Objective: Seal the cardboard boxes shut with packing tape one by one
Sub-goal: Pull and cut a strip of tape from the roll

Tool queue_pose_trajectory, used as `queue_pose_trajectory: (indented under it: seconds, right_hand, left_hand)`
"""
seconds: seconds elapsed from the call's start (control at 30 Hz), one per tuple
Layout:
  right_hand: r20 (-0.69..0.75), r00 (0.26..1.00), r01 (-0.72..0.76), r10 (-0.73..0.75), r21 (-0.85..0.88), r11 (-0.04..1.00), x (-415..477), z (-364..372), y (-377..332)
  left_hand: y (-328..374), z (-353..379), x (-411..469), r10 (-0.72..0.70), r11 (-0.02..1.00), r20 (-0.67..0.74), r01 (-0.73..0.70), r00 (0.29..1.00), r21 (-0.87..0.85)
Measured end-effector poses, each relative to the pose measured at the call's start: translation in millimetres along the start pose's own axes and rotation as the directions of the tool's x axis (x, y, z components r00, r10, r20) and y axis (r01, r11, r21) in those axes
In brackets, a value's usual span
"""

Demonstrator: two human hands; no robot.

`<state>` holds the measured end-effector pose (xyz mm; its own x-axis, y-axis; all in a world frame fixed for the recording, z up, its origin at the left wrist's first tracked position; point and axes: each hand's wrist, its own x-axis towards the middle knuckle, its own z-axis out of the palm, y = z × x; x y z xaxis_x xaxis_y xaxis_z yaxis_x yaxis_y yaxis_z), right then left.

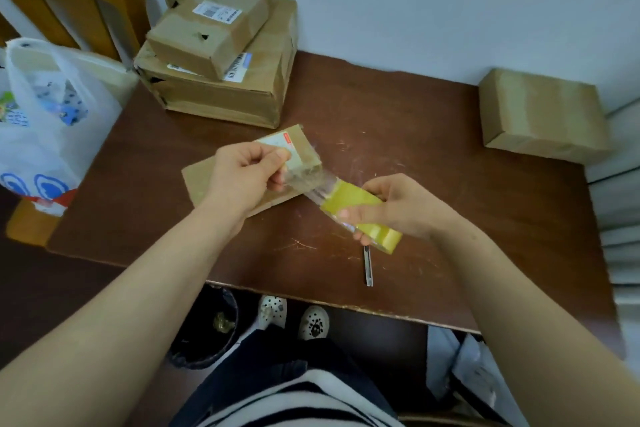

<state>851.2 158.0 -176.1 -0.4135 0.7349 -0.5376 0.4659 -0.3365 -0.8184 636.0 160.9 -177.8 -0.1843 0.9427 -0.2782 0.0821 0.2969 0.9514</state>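
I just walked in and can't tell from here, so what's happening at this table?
A person is taping up a small cardboard box. The left hand grips the box while the right hand holds a yellow tape roll, and a clear strip of tape stretches from the roll to the box. A stack of two boxes sits at the far left of the table, a single box at the far right, and a knife lies near the front edge.

I get soft, even light over the table, shadows faint. Beyond the table my view bows and smears.
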Motion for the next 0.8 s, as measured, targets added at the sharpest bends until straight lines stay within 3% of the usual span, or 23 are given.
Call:
queue_pose_trajectory:
  seconds: [0.2, 0.33, 0.5, 0.57, 0.63, 0.8]
  right_hand:
    - [0.030, 1.000, 0.000, -0.001, 0.043, 0.999, -27.0, -35.9, 37.7]
    - [-0.148, 0.987, -0.075, 0.070, -0.033, 0.997, -26.3, -52.6, 50.1]
    - [-0.332, 0.939, -0.191, 0.089, -0.286, 0.939, -14.9, -64.9, 61.2]
    - [-0.373, 0.919, -0.285, 0.129, -0.400, 0.871, -4.1, -63.8, 65.0]
    - [-0.437, 0.881, -0.420, 0.181, -0.548, 0.723, 6.0, -63.2, 67.8]
    - [-0.536, 0.806, -0.591, 0.250, -0.704, 0.394, 25.7, -61.1, 81.8]
  left_hand:
    - [-19.3, 35.5, 4.3, -0.121, 0.991, 0.041, 0.123, 0.992, -0.050]
    - [-42.6, 45.8, 2.8, -0.213, 0.975, 0.005, 0.213, 0.977, -0.070]
    - [-68.2, 59.7, 0.1, -0.328, 0.944, 0.006, 0.328, 0.945, -0.030]
    - [-76.7, 65.7, -2.4, -0.375, 0.927, -0.051, 0.373, 0.926, -0.038]
    - [-82.6, 68.5, -2.1, -0.392, 0.920, -0.101, 0.388, 0.915, -0.052]
    - [-81.7, 83.3, 1.1, -0.404, 0.913, 0.002, 0.404, 0.915, -0.051]
